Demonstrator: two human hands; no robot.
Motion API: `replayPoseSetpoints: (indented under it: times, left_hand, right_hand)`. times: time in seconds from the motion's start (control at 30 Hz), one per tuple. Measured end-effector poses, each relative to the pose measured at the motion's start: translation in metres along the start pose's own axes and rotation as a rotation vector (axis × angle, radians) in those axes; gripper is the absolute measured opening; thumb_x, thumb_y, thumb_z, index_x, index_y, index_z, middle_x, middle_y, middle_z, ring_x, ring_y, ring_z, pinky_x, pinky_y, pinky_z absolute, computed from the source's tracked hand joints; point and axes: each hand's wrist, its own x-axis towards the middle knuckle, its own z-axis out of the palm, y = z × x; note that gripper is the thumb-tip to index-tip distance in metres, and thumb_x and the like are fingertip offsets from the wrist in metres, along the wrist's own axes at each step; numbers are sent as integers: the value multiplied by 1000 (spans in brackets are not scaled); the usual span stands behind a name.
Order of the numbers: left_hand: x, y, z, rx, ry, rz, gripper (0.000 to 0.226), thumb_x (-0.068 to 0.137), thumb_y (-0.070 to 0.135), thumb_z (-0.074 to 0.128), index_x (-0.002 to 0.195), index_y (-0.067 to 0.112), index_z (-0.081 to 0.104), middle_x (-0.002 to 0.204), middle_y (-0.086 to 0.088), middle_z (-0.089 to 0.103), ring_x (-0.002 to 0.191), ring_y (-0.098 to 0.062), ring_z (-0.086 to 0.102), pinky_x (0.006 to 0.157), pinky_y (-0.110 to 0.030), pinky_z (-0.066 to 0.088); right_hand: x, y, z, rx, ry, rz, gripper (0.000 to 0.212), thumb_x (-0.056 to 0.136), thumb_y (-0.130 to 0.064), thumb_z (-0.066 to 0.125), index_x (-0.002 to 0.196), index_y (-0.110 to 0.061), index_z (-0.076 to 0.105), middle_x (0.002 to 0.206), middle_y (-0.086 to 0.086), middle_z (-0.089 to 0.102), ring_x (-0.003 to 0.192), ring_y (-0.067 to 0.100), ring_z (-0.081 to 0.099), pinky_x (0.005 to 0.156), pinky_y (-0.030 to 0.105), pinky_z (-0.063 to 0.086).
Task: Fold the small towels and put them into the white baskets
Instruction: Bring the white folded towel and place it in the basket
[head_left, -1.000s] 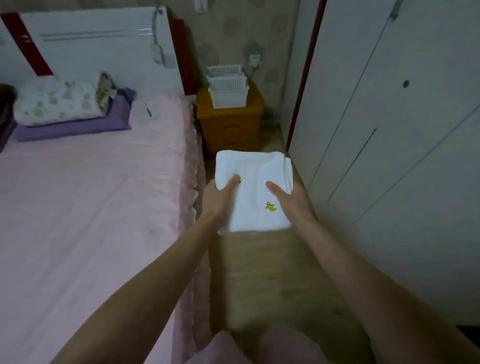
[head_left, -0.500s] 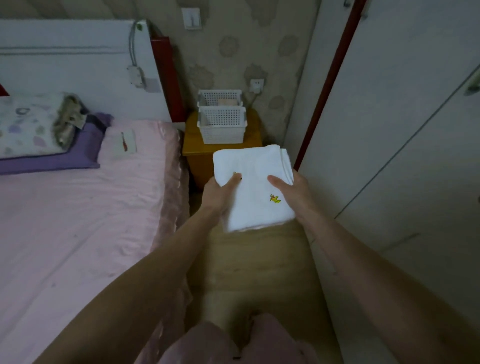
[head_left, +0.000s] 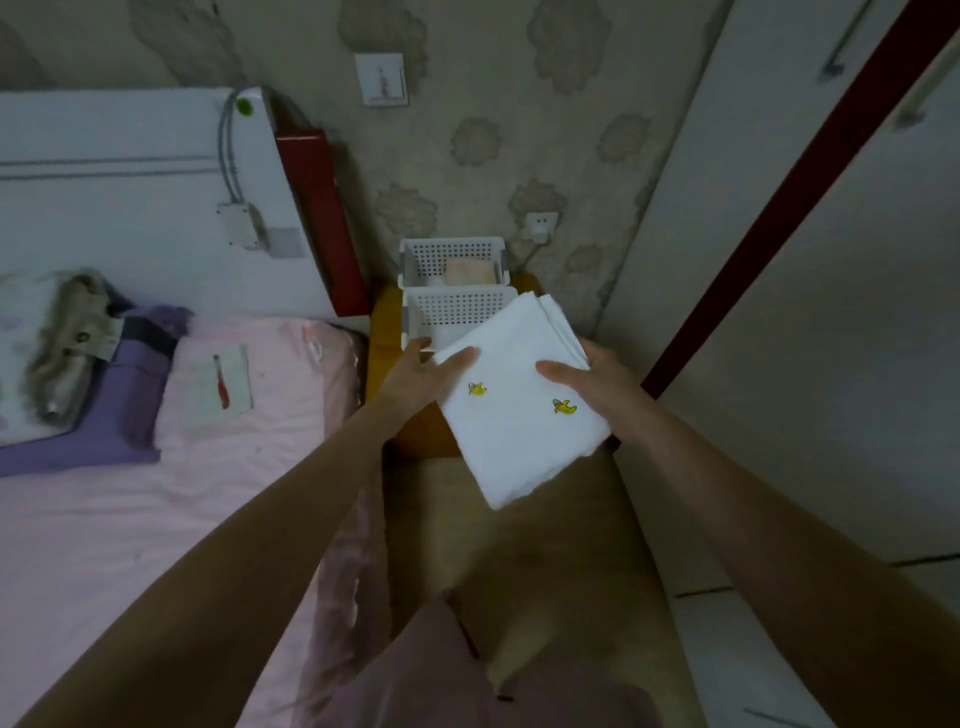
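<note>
1. in front of the person, over the near edge of the orange nightstand, a folded white towel is held up in both hands.
2. the left hand grips the towel's left edge, thumb on top and fingers underneath.
3. the right hand grips the right edge the same way, thumb lying across the top of the cloth.
4. two small yellow banana prints show on the towel's upper face, and its folded layers are visible at the far right corner.
5. the towel's far corner overlaps the near white basket, which stands on the nightstand; whether it touches the rim cannot be told.
6. a second white basket sits just behind the first, against the wall, with something pale pink inside.
7. to the left lies a bed with a pink sheet, a purple pillow and a flowered pillow on top of it.
8. a white wardrobe stands on the right.
</note>
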Motion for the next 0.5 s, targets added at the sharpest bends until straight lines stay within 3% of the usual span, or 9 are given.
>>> replayPoseSetpoints:
  times: [0.07,0.17,0.23,0.37,0.5]
  left_hand:
    - [38,18,-20,12,-49,-13,73,84,46,68,143,16,37,132,-2,57,106,-14,62,79,-20,52]
    - [84,33,-39,199,-155,-34,70,85,60,57,143,24,41,134,-1,56,113,-17,59,101,-33,46]
    - [113,40,-44,257,-239,-70,65,83,68,52,136,32,48,131,3,58,114,-17,58,104,-36,43]
    - [166,52,-46,194,-331,-180,39,79,68,54,104,39,62,100,9,73,88,-11,70,80,-28,53]
    - [219,59,-45,154,-226,-214,45,66,67,66,100,36,65,88,9,75,79,-12,72,69,-25,54]
  right_hand:
    - [36,-16,3,-56,-99,14,24,81,-30,75,101,-39,65,93,-9,73,78,8,71,59,22,55]
    - [82,-30,10,-128,-232,30,36,82,-29,74,117,-27,63,102,-3,73,87,14,71,66,25,56]
    - [117,-37,11,-154,-301,47,39,82,-29,74,120,-26,62,104,-1,73,88,16,72,68,26,56]
    - [195,-45,7,-183,-359,69,36,82,-29,74,116,-29,62,101,-1,73,84,16,72,62,23,55]
    - [275,-52,-1,-190,-427,132,33,79,-29,77,109,-34,64,98,-2,74,82,15,72,60,23,55]
